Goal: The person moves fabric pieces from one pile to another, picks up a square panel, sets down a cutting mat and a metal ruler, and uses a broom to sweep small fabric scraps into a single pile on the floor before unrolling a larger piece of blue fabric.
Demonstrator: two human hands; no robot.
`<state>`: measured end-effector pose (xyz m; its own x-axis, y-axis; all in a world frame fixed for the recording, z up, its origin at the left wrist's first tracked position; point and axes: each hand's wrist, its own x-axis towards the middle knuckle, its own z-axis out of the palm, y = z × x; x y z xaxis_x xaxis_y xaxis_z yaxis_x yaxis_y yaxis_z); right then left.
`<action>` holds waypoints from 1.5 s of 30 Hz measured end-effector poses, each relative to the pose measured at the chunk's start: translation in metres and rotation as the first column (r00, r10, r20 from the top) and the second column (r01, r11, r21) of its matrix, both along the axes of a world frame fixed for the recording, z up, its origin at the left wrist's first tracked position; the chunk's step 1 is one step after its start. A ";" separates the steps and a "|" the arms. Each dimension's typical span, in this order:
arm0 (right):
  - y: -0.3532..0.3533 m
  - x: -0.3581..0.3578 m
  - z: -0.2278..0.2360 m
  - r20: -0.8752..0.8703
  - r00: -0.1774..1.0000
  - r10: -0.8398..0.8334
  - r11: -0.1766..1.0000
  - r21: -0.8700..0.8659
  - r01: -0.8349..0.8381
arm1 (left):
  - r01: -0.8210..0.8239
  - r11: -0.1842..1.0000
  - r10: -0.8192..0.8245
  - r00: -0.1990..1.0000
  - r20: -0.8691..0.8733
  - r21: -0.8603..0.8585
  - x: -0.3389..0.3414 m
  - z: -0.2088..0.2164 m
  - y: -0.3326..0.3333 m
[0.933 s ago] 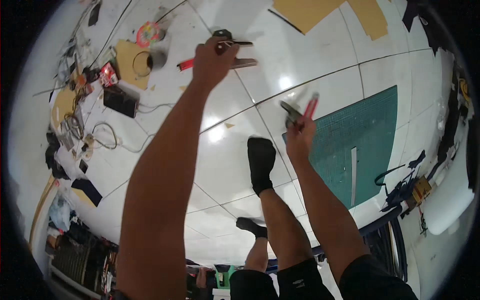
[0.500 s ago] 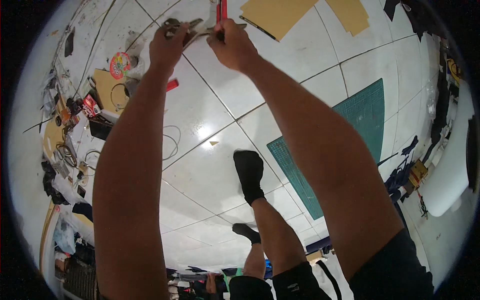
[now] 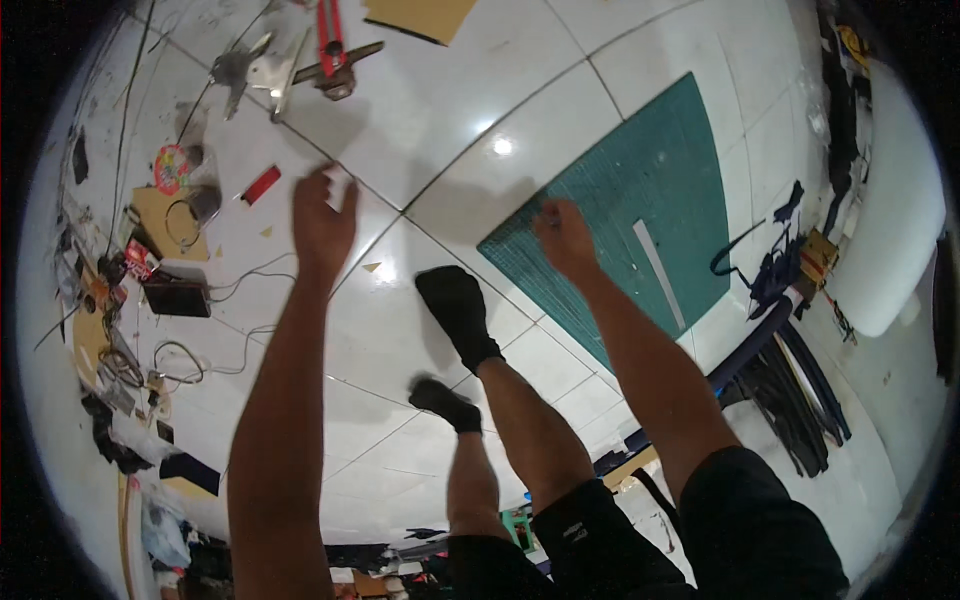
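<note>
My left hand hovers over the white tiles, thumb and fingers apart, holding nothing. Nearest to it lies a small red bar-shaped piece. My right hand is above the near-left edge of a green cutting mat, its fingers loosely bent and nothing visible in them. A narrow pale strip rests on the mat. Ahead of my left hand lie a red-handled metal tool with a dark crossbar, a silver metal piece and a grey, wing-shaped metal piece.
Brown board lies at the far edge. Clutter at left includes a round colourful label, a black box and loose cables. My black-socked foot is between my arms. Dark straps lie right of the mat.
Both hands have let go of the metal tools and drawn back toward me, the right one over to the mat. The view has shifted, revealing the pale strip on the mat.
</note>
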<state>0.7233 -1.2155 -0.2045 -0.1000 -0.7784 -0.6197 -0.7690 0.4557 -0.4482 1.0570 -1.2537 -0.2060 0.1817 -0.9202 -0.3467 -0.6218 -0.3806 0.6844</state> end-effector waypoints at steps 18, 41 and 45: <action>0.043 -0.194 -0.023 -0.711 0.696 0.099 0.993 0.113 -0.026 | 0.436 0.855 -0.466 0.883 0.047 0.281 -0.210 -0.027 0.071; 0.328 -0.113 0.199 0.546 0.337 -0.767 0.196 -0.301 0.933 | 0.495 0.795 -0.207 0.765 -0.609 0.351 -0.238 0.204 0.157; 0.363 -0.100 0.272 0.616 0.198 -0.763 0.254 0.004 0.967 | 0.375 0.714 0.061 0.807 -0.587 0.591 -0.214 0.246 0.218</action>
